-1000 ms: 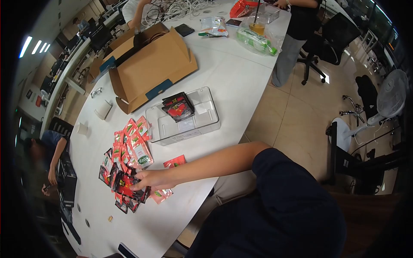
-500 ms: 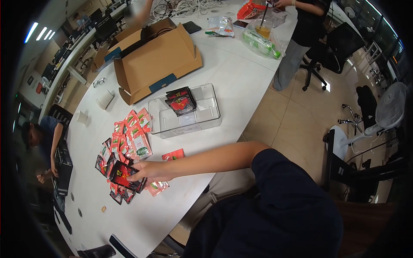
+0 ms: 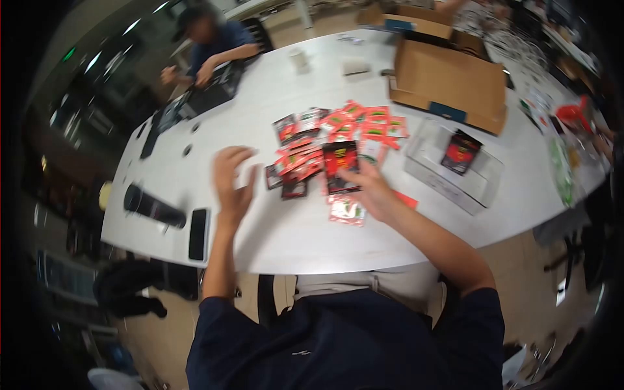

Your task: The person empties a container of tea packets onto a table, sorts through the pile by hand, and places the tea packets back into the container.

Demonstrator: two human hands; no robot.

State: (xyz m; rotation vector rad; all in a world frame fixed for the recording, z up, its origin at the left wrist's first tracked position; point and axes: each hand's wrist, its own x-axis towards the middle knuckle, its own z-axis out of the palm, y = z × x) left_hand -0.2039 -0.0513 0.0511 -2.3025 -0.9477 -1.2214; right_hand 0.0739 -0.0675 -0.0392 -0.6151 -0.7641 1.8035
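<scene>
My right hand [image 3: 372,187] is closed on black-and-red packets [image 3: 338,162], held just over the near side of the pile. To the left, my left hand [image 3: 233,179] hangs above the white table [image 3: 273,250] with its fingers apart and nothing in it. Red packets [image 3: 348,120] and black packets [image 3: 294,188] lie in a loose pile between and beyond my hands. Right of the pile stands a clear plastic bin [image 3: 445,188], in which more black-and-red packets [image 3: 460,153] stand upright at a tilt.
An open cardboard box [image 3: 448,78] lies at the back right. A dark tumbler [image 3: 155,207] and a phone [image 3: 199,234] are at the left. A white cup [image 3: 299,60] stands at the back. Another person [image 3: 218,49] sits across the table, behind a black object.
The view has swung to the left and levelled out. My left hand has come into view, open. My right hand still holds the black-and-red packets, now more upright.
</scene>
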